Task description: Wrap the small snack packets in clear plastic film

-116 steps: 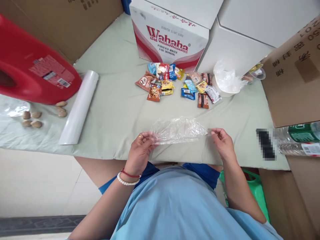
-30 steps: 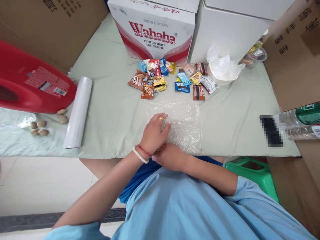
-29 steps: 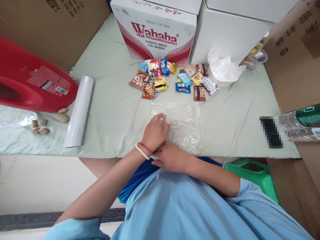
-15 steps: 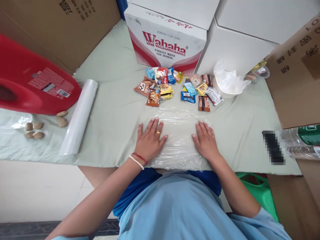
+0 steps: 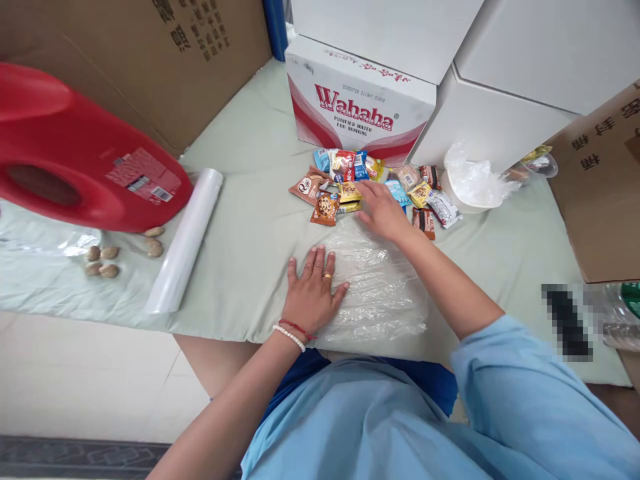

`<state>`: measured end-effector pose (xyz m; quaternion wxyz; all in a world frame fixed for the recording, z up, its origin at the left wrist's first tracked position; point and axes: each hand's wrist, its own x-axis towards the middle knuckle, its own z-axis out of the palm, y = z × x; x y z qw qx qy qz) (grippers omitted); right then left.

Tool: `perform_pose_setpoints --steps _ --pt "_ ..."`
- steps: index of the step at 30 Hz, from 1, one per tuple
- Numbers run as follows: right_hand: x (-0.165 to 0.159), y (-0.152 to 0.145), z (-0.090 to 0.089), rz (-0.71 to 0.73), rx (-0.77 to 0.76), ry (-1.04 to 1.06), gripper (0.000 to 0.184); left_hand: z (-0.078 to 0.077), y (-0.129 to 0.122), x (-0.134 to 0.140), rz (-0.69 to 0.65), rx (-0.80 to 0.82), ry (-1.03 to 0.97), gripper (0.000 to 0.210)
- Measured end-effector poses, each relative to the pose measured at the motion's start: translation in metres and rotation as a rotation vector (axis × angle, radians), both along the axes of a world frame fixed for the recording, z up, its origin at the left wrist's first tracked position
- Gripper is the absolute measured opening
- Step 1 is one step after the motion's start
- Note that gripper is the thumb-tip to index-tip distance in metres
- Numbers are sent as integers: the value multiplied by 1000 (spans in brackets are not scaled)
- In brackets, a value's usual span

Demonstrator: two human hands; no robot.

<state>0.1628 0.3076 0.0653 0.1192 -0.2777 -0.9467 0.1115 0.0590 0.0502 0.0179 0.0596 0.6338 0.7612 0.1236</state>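
A clear plastic bag (image 5: 375, 293) lies flat and wrinkled at the table's front edge. My left hand (image 5: 310, 297), wearing a ring and bracelets, rests open with its fingers spread, on the bag's left side. Beyond the bag, my right hand (image 5: 383, 210) is stretched over the packaged snacks, fingers extended and thumb apart. Its fingertips are beside a yellow snack packet (image 5: 349, 192); whether they touch it I cannot tell. Around it are a brown cookie packet (image 5: 325, 208), a larger brown packet (image 5: 307, 185), a red-and-white packet (image 5: 343, 165) and, to the right, a silvery white packet (image 5: 445, 208).
A plastic roll (image 5: 185, 243) lies left, near a red jug (image 5: 95, 160) and several brown nuts (image 5: 109, 271). Behind the snacks stands a Wahaha carton (image 5: 360, 100). A white bowl (image 5: 467, 197) with crumpled plastic sits right, before a cardboard box (image 5: 595, 200). A bottle (image 5: 623, 313) lies front right.
My right hand has lifted off the bag's right side and reached forward and left to the snacks. My left hand stays flat on the bag. The view has shifted slightly.
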Motion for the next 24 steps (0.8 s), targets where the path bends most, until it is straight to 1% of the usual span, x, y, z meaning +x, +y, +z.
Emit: perform_pose_setpoints --steps 1,2,4,5,6,8,9,10,11,12,14,15,16,17,18,19,21,22,23,24 --pt "-18 8 0 33 0 -31 64 1 0 0 1 -3 3 70" --pt "-31 14 0 51 -1 -65 62 1 0 0 4 -5 2 71" --pt "-41 20 3 33 5 -111 46 1 0 1 7 -3 -5 75" --pt "-38 20 6 0 13 -110 37 1 0 1 8 -2 -12 77" --pt "-30 19 8 -44 23 -87 32 1 0 1 8 0 -21 79" --pt "-5 14 12 -163 37 38 31 1 0 1 7 5 -43 81" --pt "10 9 13 -235 21 134 32 1 0 1 6 9 -56 81" --pt "25 2 13 -315 -25 250 33 1 0 1 4 13 -69 81" --pt "41 -6 12 -391 -119 370 34 1 0 1 3 17 -82 81" --pt "55 -16 11 -457 -257 477 35 1 0 1 0 21 -94 80" --pt "78 -42 4 -536 -606 591 39 1 0 0 0 27 -114 76" --pt "87 -56 0 -546 -769 587 42 1 0 0 1 30 -122 73" --pt "95 -71 -4 -538 -891 542 44 1 0 0 3 35 -131 70" --pt "101 -84 -7 -524 -946 474 46 1 1 0 5 40 -140 67" --pt "106 -96 -9 -511 -922 398 48 0 1 0 6 47 -149 64" --pt "109 -105 -11 -497 -821 328 49 0 1 0 7 55 -156 63" --pt "114 -118 -10 -431 -482 219 50 -2 2 1 11 73 -165 62" --pt "115 -121 -8 -356 -323 177 49 -3 2 1 12 82 -168 62" --pt "115 -124 -6 -248 -215 134 49 -4 2 1 13 91 -170 63" --pt "114 -125 -5 -121 -166 86 50 -4 1 1 15 98 -174 63"
